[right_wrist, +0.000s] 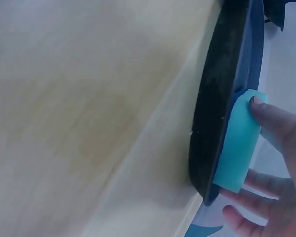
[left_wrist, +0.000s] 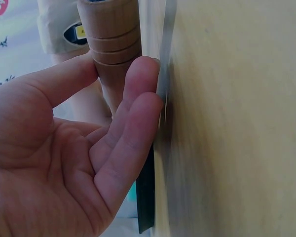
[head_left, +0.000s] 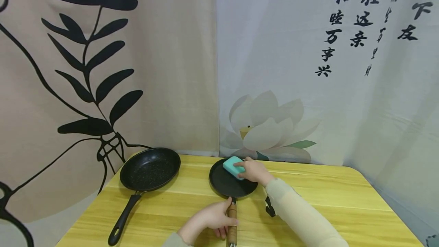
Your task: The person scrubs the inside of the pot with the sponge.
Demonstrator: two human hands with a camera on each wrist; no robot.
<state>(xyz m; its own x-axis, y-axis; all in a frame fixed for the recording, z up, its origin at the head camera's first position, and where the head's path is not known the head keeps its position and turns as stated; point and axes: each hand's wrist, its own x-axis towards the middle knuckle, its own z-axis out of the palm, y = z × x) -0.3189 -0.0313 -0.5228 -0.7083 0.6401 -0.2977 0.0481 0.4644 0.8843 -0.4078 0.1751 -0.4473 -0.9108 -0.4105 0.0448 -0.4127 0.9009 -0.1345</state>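
Observation:
A small black flat pan (head_left: 226, 186) with a wooden handle (head_left: 232, 216) lies on the table. My left hand (head_left: 214, 216) grips that handle between thumb and fingers; the left wrist view shows the ringed wood of the handle (left_wrist: 113, 39) beside the thumb. In the right hand (head_left: 255, 171) is a turquoise sponge (head_left: 234, 167), held by its edges against the far part of the pan's inner face. The right wrist view shows the sponge (right_wrist: 241, 143) with a dark scouring layer toward the pan, thumb on one side and fingers on the other.
To the left on the yellow wood-grain table (head_left: 319, 190) stands a larger black frying pan (head_left: 151, 169), its black handle (head_left: 124, 220) pointing toward me. A printed curtain (head_left: 274, 68) hangs right behind the table's far edge. A black strap piece (head_left: 270, 207) shows below the right sleeve.

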